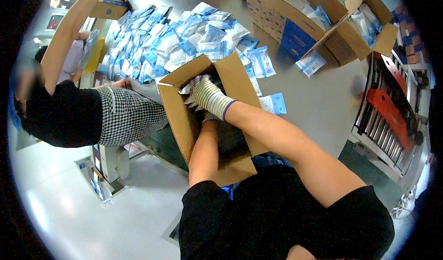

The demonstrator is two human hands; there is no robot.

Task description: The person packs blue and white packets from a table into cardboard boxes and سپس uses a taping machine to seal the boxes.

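An open cardboard box [179, 121] stands in front of me with its flaps folded out. Both my arms reach down into it. A white glove with yellow-green and dark stripes covers my right hand [208, 95], whose fingers curl over the upper edges of a row of packets [189, 101] along the box's left side. Lower and nearer to me is my left hand [211, 117]; only its glove cuff shows, and the fingers are hidden inside the box under the right hand.
Blue-and-white packets [170, 38] lie heaped on the grey table [300, 98] beyond the box. Filled cartons [277, 17] stand far right. A roller conveyor [385, 126] with red parts is at the right. Close on my left, a co-worker in a black top [64, 114] raises an arm.
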